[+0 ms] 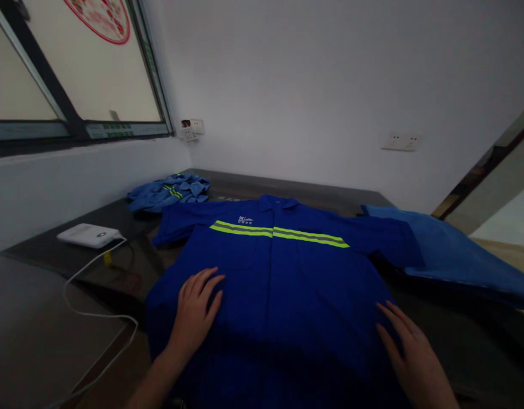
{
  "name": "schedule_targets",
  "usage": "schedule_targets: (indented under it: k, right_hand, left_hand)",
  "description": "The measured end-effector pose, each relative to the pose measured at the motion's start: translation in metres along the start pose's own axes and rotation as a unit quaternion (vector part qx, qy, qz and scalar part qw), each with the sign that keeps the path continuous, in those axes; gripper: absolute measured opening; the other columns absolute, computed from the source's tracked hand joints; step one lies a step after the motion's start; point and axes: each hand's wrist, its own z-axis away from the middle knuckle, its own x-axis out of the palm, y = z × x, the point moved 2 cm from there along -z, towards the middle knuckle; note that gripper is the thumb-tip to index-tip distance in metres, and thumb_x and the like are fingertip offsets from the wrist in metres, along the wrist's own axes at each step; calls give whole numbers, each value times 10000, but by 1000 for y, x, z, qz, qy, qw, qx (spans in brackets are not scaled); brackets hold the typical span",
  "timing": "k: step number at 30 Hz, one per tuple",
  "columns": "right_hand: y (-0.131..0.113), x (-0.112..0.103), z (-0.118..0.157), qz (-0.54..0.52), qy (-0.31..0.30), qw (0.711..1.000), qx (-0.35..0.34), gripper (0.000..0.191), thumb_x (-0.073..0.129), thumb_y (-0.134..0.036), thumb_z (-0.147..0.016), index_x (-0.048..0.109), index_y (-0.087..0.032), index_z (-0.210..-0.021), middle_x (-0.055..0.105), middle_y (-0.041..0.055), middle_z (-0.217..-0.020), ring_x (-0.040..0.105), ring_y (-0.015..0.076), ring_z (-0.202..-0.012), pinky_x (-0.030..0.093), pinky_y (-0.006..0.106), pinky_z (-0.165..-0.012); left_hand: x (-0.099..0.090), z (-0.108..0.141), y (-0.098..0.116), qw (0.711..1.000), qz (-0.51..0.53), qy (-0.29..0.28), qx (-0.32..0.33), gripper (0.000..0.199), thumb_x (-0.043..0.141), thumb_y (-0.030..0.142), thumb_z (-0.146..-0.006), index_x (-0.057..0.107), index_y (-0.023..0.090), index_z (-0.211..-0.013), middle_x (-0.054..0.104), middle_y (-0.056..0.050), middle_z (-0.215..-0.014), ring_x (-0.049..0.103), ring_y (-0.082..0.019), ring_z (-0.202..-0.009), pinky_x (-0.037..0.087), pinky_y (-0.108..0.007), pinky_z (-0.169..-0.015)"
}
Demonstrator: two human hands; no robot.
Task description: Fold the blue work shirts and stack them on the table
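Across the shirt, spread hands hide fabric; its hem is lost in shadow.

Short-sleeved work shirt: deep royal blue, chest crossed by a reflective band of neon yellow-green edges with a grey centre stripe, small pale logo above it. Crumpled garment: lighter, duller blue, same yellow-green striping; folded cloth mid-blue. Power bank and cable white, tabletop dark grey-black, wall plain pale grey.
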Motion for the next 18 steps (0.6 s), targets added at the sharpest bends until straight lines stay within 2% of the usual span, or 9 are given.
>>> schedule_targets:
  k: [3,5,7,10,14,18]
  right_hand:
    - [2,36,-18,30,-63,997,-15,571,298,-530,-915,591,-168,-1245,540,173,-1346,501,345,-1256,449,548,-996]
    - [11,49,-21,37,-95,994,-38,562,295,-531,-903,610,-210,-1240,541,148,-1359,453,369,-1297,434,588,-986]
    - [20,54,-22,36,-109,991,-66,526,292,-521,-890,653,-267,-1178,529,105,-1386,394,394,-1334,404,643,-976]
    - [30,57,-30,30,-131,986,-98,528,259,-501,-874,706,-299,-1067,510,64,-1413,313,422,-1373,351,709,-966]
    - [38,64,-51,46,-182,976,-111,521,277,-460,-854,700,-285,-1102,487,60,-1434,258,433,-1391,334,732,-954]
    - [43,70,-74,42,-187,973,-127,519,279,-465,-837,703,-266,-1060,524,92,-1395,295,418,-1378,333,712,-964]
  left_hand:
    - [7,-52,-22,989,-56,-111,-76,406,389,375,-958,543,273,-1320,458,-59,-1460,332,-294,-1389,264,-528,-1120]
    - [12,-69,-41,973,-77,-189,-109,464,379,425,-959,474,299,-1395,366,-45,-1525,247,-312,-1430,230,-546,-1130]
    - [17,-74,-53,959,-79,-243,-118,510,348,463,-963,381,324,-1453,286,-33,-1560,202,-307,-1446,208,-539,-1139]
    - [24,-75,-58,954,-78,-264,-118,543,307,497,-966,300,341,-1486,223,-26,-1579,156,-294,-1458,164,-521,-1156]
    - [32,-83,-57,951,-65,-277,-125,564,280,530,-962,268,347,-1496,186,-28,-1589,115,-301,-1465,118,-531,-1158]
    - [38,-98,-64,943,-34,-305,-126,601,284,557,-953,241,328,-1507,147,-52,-1596,72,-335,-1464,102,-565,-1145]
